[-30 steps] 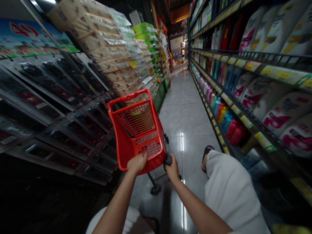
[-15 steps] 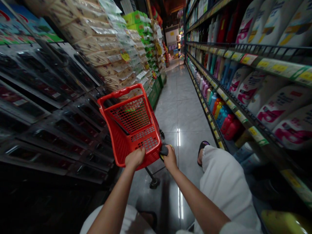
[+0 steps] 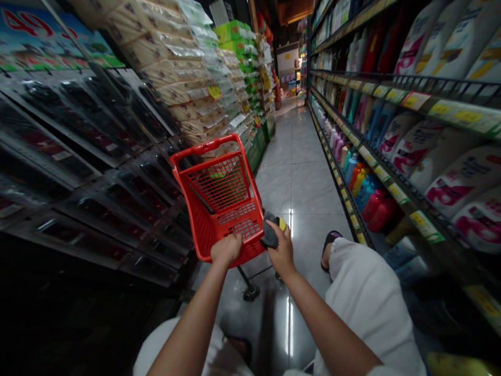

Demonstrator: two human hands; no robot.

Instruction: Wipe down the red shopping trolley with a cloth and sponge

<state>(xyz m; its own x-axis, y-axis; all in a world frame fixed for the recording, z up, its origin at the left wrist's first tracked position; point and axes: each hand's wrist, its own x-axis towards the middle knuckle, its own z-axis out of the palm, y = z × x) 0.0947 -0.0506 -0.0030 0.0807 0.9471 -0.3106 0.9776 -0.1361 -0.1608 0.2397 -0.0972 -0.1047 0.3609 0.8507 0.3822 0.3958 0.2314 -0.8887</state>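
Observation:
A red plastic shopping cart [image 3: 199, 225] with a grid-walled basket stands in front of me, tilted in view, and nothing shows inside its basket. My left hand [image 3: 227, 248] is closed over the cart's near rim, fingers curled round it. Beside the cart's near right corner, my right hand [image 3: 282, 251] is closed on a soft-looking dark grey and yellow item [image 3: 270, 232]; its exact kind is unclear. The item is close against the cart's rim, and I cannot tell whether they touch.
Shelves of shampoo-like bottles [image 3: 462, 172] line the right side. On the left are hanging packaged goods [image 3: 94, 125] and tall stacks of wrapped packs [image 3: 188, 78]. A grey tiled floor [image 3: 303, 183] runs down the aisle. My sandaled foot [image 3: 329, 250] is near the right shelf.
The grey and yellow item has come up slightly beside the cart's corner and shows more fully in my right hand. The whole scene has shifted a little rightward in view. My left hand keeps its hold.

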